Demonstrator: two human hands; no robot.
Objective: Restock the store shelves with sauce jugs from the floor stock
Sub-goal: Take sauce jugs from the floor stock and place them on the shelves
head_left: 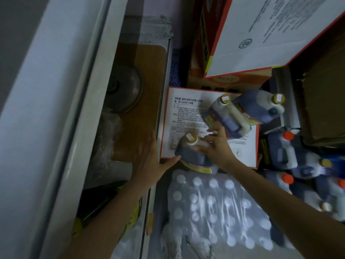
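— How do I lift this jug [194, 158] well?
— Hold it tight up top. Slide your flat hand under it. Keep the cap up.
— And my hands?
— Your right hand [216, 146] grips the jug at the box [186, 113] edge. Your left hand [149, 163] is open, thumb touching it.

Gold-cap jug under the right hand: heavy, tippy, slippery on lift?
Jug looks dark nearly to the neck, so probably full and heavy. Right hand grips its handle near the cap, so it may swing. It stands at the edge of the white carton; likely tippy if released.
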